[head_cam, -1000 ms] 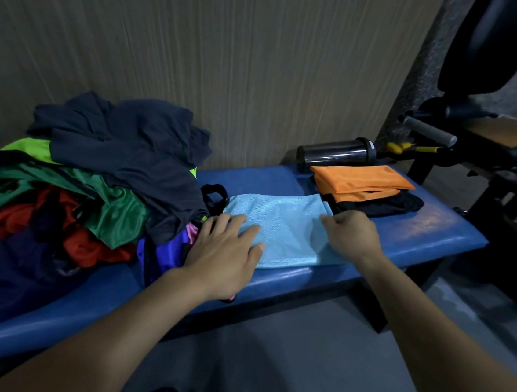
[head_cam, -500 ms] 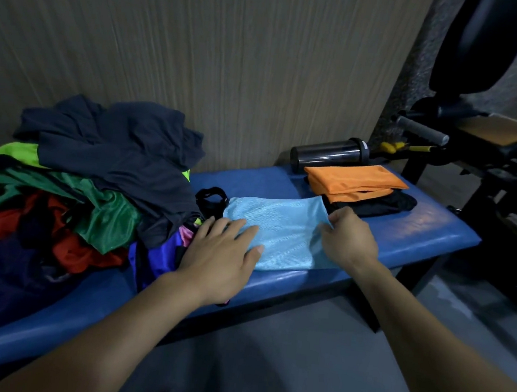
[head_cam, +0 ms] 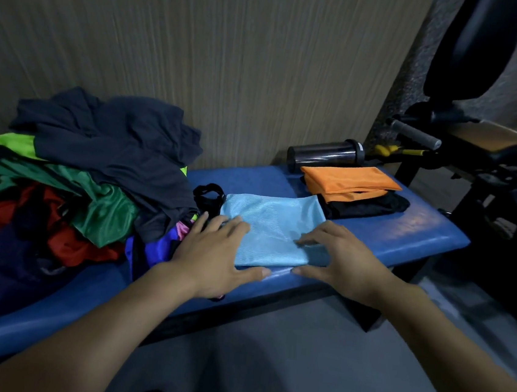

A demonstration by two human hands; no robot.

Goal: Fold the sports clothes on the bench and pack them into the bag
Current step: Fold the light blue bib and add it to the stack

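A light blue garment [head_cam: 271, 229] lies folded flat on the blue bench [head_cam: 406, 230]. My left hand [head_cam: 216, 255] rests palm down on its left edge, fingers spread. My right hand [head_cam: 340, 258] lies flat on its right front corner, fingers apart and pointing left. A folded orange garment [head_cam: 348, 183] sits on a folded black one [head_cam: 367, 209] at the bench's right end. A heap of unfolded clothes, dark grey [head_cam: 112, 145], green [head_cam: 96, 207] and red [head_cam: 67, 242], covers the left part. No bag is clearly visible.
A dark bottle [head_cam: 325, 153] lies on its side against the wall behind the orange garment. A black strap loop [head_cam: 207, 197] sits beside the blue garment. Black gym equipment [head_cam: 492, 175] stands to the right. Grey floor lies in front of the bench.
My right hand has moved from the blue garment's far right edge to its near right corner and flattened. My left hand slid slightly onto the garment's left edge.
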